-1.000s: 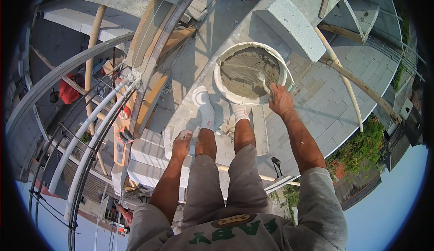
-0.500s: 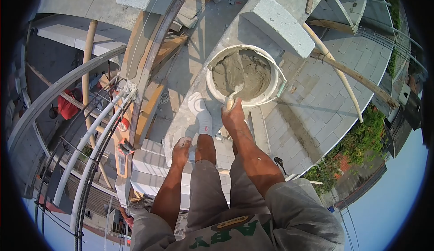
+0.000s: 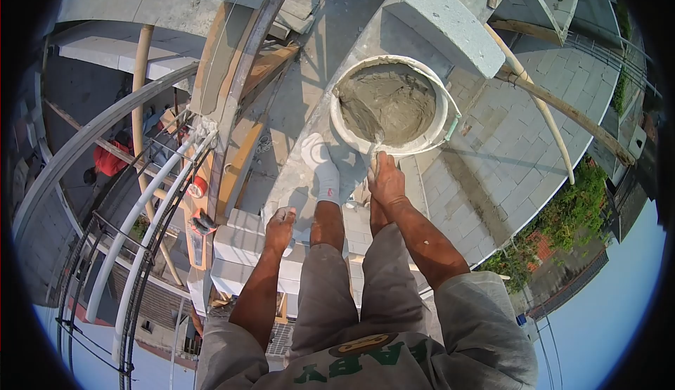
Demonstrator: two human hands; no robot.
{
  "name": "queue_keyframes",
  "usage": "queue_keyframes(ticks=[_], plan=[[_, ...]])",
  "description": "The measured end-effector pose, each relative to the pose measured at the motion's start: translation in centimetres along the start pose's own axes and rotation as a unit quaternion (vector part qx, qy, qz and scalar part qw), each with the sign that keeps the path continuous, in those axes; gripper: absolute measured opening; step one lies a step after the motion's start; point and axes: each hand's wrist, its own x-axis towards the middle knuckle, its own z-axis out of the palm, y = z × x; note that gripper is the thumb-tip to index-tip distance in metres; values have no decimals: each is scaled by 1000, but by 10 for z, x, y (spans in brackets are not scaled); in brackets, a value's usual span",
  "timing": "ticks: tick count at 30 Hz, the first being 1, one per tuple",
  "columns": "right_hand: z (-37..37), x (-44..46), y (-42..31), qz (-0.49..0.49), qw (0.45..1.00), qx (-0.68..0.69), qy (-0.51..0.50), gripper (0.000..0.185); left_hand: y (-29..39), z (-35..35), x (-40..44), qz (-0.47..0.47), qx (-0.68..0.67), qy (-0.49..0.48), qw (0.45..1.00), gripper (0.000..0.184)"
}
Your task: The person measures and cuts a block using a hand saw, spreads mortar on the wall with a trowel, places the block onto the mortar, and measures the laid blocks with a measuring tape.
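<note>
A white bucket (image 3: pixel 442 112) holds wet grey mortar (image 3: pixel 408 102). My right hand (image 3: pixel 387 179) grips the handle of a trowel (image 3: pixel 378 138) at the near rim. Its mortar-coated blade lies in the mortar at the near left side, so the blade's outline is hard to make out. My left hand (image 3: pixel 280 229) hangs beside my left shin with its fingers curled, apart from the bucket. Whatever is inside those fingers, if anything, is hidden. My white-socked foot (image 3: pixel 320 152) stands on the concrete ledge left of the bucket.
A pale block (image 3: pixel 446 24) lies beyond the bucket. Wooden poles (image 3: pixel 562 112) cross on the right over a block surface (image 3: pixel 485 172). On the left are white pipes (image 3: pixel 144 239), rebar, an orange-and-black tool (image 3: pixel 202 221) and a person in red (image 3: pixel 112 154) below.
The trowel blade has swung toward the near left of the bucket and sunk lower in the mortar. My left hand has risen slightly. The whole view has shifted a little.
</note>
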Motion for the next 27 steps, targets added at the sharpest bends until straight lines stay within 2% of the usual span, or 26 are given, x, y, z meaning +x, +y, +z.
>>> queue_keyframes(ticks=[3,7,11,14,15,16,17,19,22,25,27], plan=[[-6,1,32,-82,996,16,18,39,3,2,0,13,-9,4,1000,37],[-32,0,48,-105,993,54,-3,44,25,5,-7,8,-12,-7,1000,38],[-76,-27,27,-83,983,162,-9,39,34,7,-13,24,22,3,999,38],[-90,-45,32,-123,972,176,93,35,25,9,-9,30,67,4,997,38],[-94,-40,39,-112,975,162,98,35,18,12,-5,31,88,-1,996,39],[-92,-34,51,-100,979,148,102,35,18,17,-7,50,45,8,998,40],[-90,-26,62,-89,981,134,105,35,18,20,-9,29,46,-2,998,41],[-94,-3,66,-91,985,67,131,37,27,19,-10,-13,50,-11,999,43],[-86,27,58,-116,984,22,136,38,42,18,-15,0,55,10,998,41],[-89,47,21,-148,982,13,115,36,77,11,-32,10,63,15,998,41],[-103,57,-26,-150,988,-5,48,41,73,8,-30,25,54,18,998,39]])
